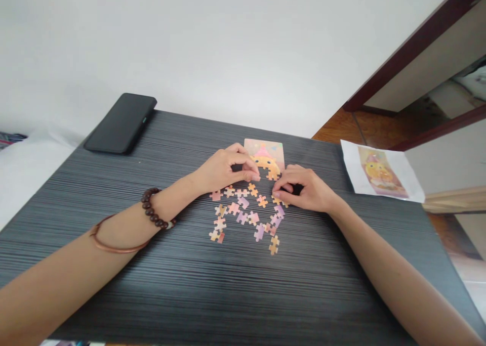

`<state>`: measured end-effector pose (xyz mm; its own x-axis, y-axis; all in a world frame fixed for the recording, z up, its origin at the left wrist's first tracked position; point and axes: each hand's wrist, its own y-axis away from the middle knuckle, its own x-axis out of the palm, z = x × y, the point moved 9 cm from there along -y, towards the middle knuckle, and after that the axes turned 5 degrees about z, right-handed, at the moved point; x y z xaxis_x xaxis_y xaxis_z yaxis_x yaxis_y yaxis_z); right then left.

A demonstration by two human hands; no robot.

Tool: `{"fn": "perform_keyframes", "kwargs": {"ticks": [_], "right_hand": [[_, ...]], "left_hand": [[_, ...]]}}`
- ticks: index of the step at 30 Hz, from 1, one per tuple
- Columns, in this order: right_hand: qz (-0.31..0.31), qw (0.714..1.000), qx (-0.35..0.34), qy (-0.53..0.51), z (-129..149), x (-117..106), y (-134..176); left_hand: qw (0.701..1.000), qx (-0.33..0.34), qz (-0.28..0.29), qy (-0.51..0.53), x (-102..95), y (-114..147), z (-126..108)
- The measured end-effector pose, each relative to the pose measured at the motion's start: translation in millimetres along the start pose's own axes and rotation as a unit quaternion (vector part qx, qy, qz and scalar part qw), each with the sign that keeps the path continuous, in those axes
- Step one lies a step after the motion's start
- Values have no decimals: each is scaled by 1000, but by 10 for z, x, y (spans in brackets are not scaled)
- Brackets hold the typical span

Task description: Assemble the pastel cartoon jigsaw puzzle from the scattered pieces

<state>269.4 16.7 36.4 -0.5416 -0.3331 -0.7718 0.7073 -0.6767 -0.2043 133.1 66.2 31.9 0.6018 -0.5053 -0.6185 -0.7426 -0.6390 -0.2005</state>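
A partly joined jigsaw puzzle (266,147) lies beyond the loose pieces, showing an orange face with blue eyes and a pink hat. Beside its left edge is my left hand (230,168), thumb and fingertips pressed together; whatever they might hold is hidden. My right hand (304,186) is at the puzzle's lower right, its thumb and forefinger closed on an orange puzzle piece (280,201) at the tabletop. Several loose pink, purple and orange pieces are spread on the near side, among them a purple piece (259,232) and a yellow-orange piece (274,245).
On the dark wood-grain table (190,285), a black phone-like slab (121,122) rests at the far left corner. A white sheet with a printed picture (381,171) of the orange character lies at the right edge. A white wall (212,57) stands behind the table.
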Motion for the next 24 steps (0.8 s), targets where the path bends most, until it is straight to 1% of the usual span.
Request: {"fn": "perform_keyframes", "kwargs": {"ticks": [2,5,7,9,13,15,17,22,24], "right_hand": [[-3,1000,2,3,1,-3,-2],[-5,1000,7,9,2,-6,-5],[-5,1000,10,9,-2,-6,-4],[-5,1000,12,9,-7,-5,-2],[-7,1000,10,7,-14,-2,3],[-6,1000,10,5,-18,2,4],[-6,1000,12,3,-22,3,5],[-6,1000,15,3,-11,-4,0],[-5,1000,17,3,-9,-6,-3]], "left_hand": [[1000,14,3,-13,6,1,-22],[997,65,8,-42,21,7,-121],[994,86,14,-59,37,11,-167],[994,81,18,-67,50,10,-166],[998,50,-2,-48,24,12,-104],[998,41,1,-42,28,11,-81],[998,44,16,-44,47,6,-79],[994,85,33,-61,73,2,-140],[995,70,27,-63,66,-1,-117]]}}
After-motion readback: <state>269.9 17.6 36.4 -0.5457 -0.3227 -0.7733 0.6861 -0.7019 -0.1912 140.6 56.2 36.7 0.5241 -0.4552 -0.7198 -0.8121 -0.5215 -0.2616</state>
